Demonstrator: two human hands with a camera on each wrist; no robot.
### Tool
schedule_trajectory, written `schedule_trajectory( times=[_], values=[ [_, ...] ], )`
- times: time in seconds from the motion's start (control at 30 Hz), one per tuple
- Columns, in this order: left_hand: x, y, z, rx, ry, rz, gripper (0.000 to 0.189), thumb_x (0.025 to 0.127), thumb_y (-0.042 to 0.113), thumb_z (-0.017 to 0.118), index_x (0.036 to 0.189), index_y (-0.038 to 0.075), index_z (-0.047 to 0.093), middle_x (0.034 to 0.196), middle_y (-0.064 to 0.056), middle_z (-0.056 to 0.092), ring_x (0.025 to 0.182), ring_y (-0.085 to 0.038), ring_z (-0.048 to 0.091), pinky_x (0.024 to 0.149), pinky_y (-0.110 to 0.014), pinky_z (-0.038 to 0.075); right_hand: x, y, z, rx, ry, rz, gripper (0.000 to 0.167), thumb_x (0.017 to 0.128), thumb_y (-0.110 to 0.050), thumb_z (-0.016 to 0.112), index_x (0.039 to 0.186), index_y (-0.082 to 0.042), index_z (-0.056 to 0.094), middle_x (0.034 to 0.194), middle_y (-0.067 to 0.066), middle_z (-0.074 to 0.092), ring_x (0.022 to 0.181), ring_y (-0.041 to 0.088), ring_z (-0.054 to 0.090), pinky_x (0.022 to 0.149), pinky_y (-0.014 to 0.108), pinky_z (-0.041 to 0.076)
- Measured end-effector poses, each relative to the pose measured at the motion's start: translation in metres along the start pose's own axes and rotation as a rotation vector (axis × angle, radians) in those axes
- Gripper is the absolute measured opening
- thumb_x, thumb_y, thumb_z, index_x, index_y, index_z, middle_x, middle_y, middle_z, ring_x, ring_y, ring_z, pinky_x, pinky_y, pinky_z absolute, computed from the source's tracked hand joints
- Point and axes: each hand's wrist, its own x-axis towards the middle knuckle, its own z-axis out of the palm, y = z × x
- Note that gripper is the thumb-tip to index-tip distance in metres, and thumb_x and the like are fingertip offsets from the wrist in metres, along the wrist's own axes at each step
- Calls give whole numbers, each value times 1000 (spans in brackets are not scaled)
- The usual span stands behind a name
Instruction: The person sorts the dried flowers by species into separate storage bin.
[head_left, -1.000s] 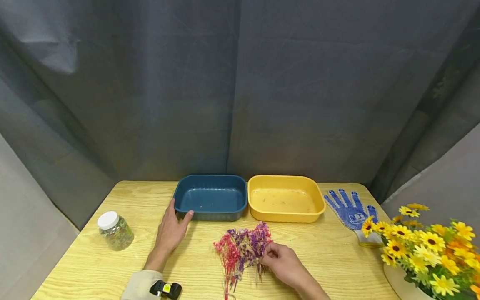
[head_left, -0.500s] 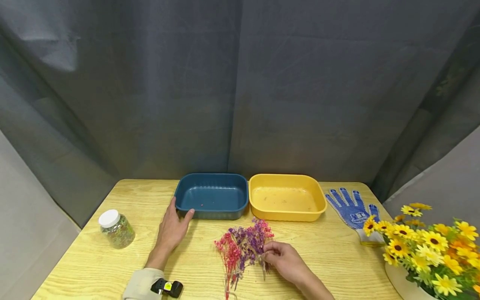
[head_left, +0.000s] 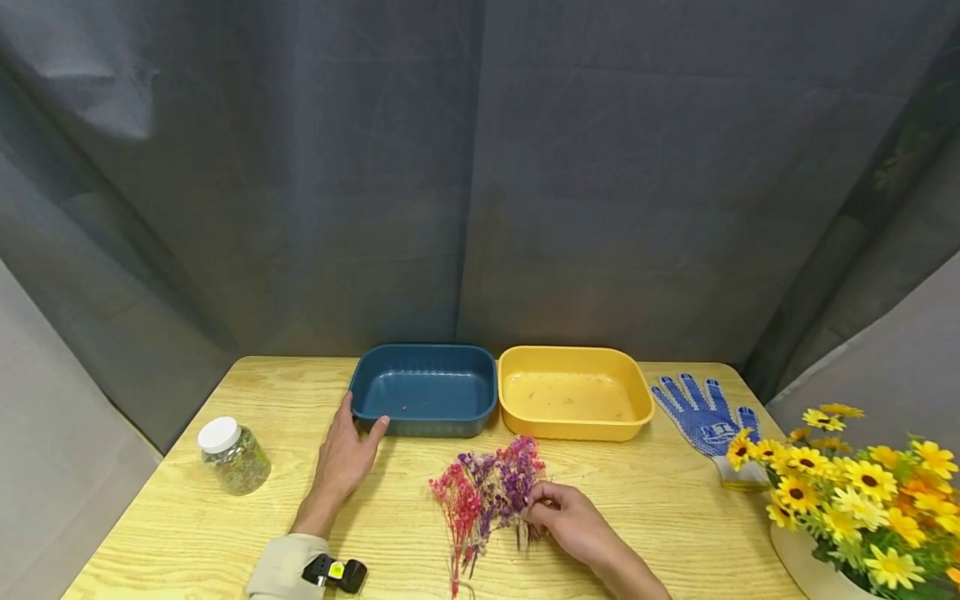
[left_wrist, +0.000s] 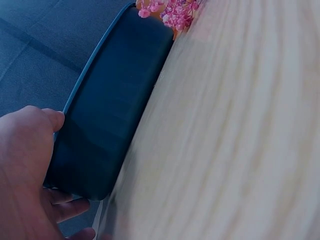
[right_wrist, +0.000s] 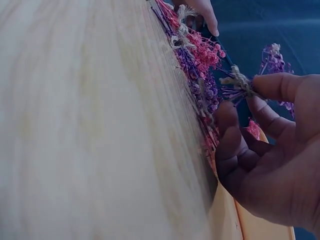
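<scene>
Purple dried flowers (head_left: 517, 485) in a small bunch sit at the front of the table (head_left: 637, 517), and the right hand (head_left: 567, 523), at four o'clock from them, pinches their twine (right_wrist: 237, 80) between thumb and fingers; whether the bunch is off the wood I cannot tell. Its heads lie against the paler purple bunch (head_left: 483, 493) at nine o'clock, with the pink bunch (head_left: 459, 502) just beyond, so a quick or sideways lift would likely snag the sprigs and drag the neighbours along. Dried stems are probably brittle: too hard a pinch could snap them or shed blossoms, too light a one could let the twine slip. The left hand, farther out at nine o'clock (head_left: 347, 462), has its fingers spread round the seven o'clock corner of the navy tray (head_left: 442, 429); an uneven push there might tip it or shove it into the yellow tray (head_left: 573, 429) alongside. Navy, between ten and eleven o'clock, contains a pink speck; yellow, at one o'clock, has a few dark crumbs. Beyond the left hand, the white-lidded jar (head_left: 240, 462) shows mixed green and reddish bits, and the cream pot (head_left: 797, 557) toward three o'clock brims with yellow and orange blooms.
</scene>
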Motion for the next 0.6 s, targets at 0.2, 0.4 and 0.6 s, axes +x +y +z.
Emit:
schedule_trajectory(
  times=[0.2, 0.4, 0.6],
  values=[
    [0, 0, 1, 0, -1, -1, 91, 94, 59, 47, 157, 10, 3, 161, -20, 15, 145, -41, 24, 113, -58, 25, -1, 2, -1, -15, -21, 29, 13, 82, -15, 63, 87, -3, 60, 79, 0, 57, 73, 17, 50, 63, 29, 42],
    [-1, -1, 1, 3, -2, 0, 94, 92, 65, 44, 157, 11, 3, 161, -21, 15, 145, -41, 23, 113, -57, 25, -2, 2, -2, 18, -62, 11, 13, 83, -12, 62, 86, 0, 58, 79, -1, 56, 69, 15, 49, 59, 27, 44],
    [0, -1, 1, 4, -5, -5, 94, 92, 66, 43, 157, 11, 3, 161, -20, 15, 145, -41, 23, 113, -58, 25, -4, -2, -4, 18, -34, -19, 14, 86, -14, 63, 91, -2, 60, 75, 0, 54, 66, 15, 49, 57, 27, 43]
  ],
)
